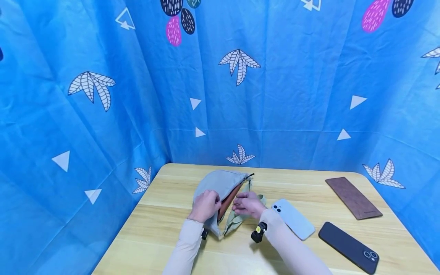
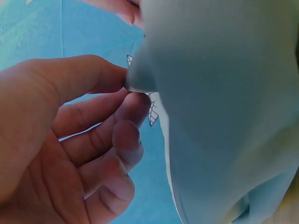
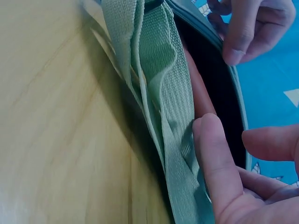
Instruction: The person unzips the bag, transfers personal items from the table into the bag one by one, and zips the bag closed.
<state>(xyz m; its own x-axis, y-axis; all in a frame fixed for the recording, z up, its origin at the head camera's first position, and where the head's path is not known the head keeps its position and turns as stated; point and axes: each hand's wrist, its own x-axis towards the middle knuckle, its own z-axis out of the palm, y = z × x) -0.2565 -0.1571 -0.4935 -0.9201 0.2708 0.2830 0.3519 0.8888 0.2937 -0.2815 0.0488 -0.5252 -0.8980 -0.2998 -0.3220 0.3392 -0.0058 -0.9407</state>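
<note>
A pale grey-green zip bag (image 1: 216, 184) stands unzipped on the table in the head view, its mouth turned to the right. Inside the opening shows a flat reddish-brown item (image 1: 228, 203), mostly hidden by the bag. My left hand (image 1: 206, 205) pinches the bag's upper edge between thumb and index finger, holding the mouth apart. At the opposite side of the mouth is my right hand (image 1: 250, 203); its extended fingers rest against the rim beside the brown item, thumb apart. A folded green webbing strap (image 3: 163, 93) lies along that side of the bag.
Right of the bag lies a light blue phone (image 1: 296, 220), close to my right forearm. Farther right are a black phone (image 1: 348, 246) and a brown leather-like wallet (image 1: 354, 198). A blue patterned curtain (image 1: 292, 95) stands behind the wooden table (image 1: 144, 233).
</note>
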